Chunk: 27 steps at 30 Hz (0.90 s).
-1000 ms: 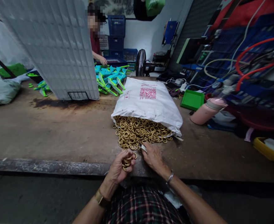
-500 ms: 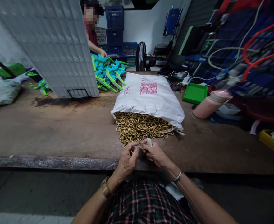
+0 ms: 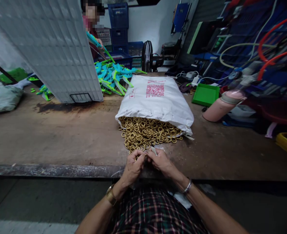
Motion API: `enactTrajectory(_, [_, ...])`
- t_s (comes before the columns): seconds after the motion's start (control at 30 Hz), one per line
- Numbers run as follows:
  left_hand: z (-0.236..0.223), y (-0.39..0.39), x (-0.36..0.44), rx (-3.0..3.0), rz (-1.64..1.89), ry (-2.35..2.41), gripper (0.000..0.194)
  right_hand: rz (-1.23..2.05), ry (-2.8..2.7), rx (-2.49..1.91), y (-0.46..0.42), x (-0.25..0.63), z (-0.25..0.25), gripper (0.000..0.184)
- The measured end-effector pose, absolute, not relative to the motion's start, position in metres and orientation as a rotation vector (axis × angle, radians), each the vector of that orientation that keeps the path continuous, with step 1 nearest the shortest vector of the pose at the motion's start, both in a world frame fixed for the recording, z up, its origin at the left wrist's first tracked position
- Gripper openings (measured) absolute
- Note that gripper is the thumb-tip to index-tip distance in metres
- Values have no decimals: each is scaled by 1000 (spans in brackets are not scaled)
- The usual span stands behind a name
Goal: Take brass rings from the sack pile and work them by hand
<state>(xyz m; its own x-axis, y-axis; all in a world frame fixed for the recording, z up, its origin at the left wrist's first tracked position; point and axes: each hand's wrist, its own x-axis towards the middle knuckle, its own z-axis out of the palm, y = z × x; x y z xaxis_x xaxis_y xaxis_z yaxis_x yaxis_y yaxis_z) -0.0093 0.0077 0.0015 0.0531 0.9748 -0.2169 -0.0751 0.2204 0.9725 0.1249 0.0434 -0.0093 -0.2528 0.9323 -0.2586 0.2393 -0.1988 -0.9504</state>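
Note:
A white sack with red print lies on the table, its mouth toward me. Gold rings spill from it in a heap. Just in front of the heap, my left hand is closed with thumb and forefinger pinched on a gold ring, mostly hidden by the fingers. My right hand meets it fingertip to fingertip. A small pale flat blade-like piece sticks up from its closed fingers; the rest of that piece is hidden.
A grey ribbed panel stands at left on the wooden table. Behind it, a person handles turquoise and green plastic parts. A black fan, green tray and pink bottle stand beyond and right.
My fingertips have drawn closer together, and the pale piece has tilted leftward. The co-worker has lifted a turquoise and green part from the pile. The view has shifted slightly.

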Motion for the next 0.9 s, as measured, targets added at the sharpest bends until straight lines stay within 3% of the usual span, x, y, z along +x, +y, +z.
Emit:
enactTrajectory(0.4, [0,8,-7,777,915,1092,33,1324,-1611,-1389,48,127,-8,27])
enactTrajectory(0.67, [2,9,-6,781,1007,1118,34,892,-2145,-1450,41,134,-12,16])
enactTrajectory(0.9, [2,9,-7,849,1031,1202,32,699,-2358,-1512,37,130,-18,23])
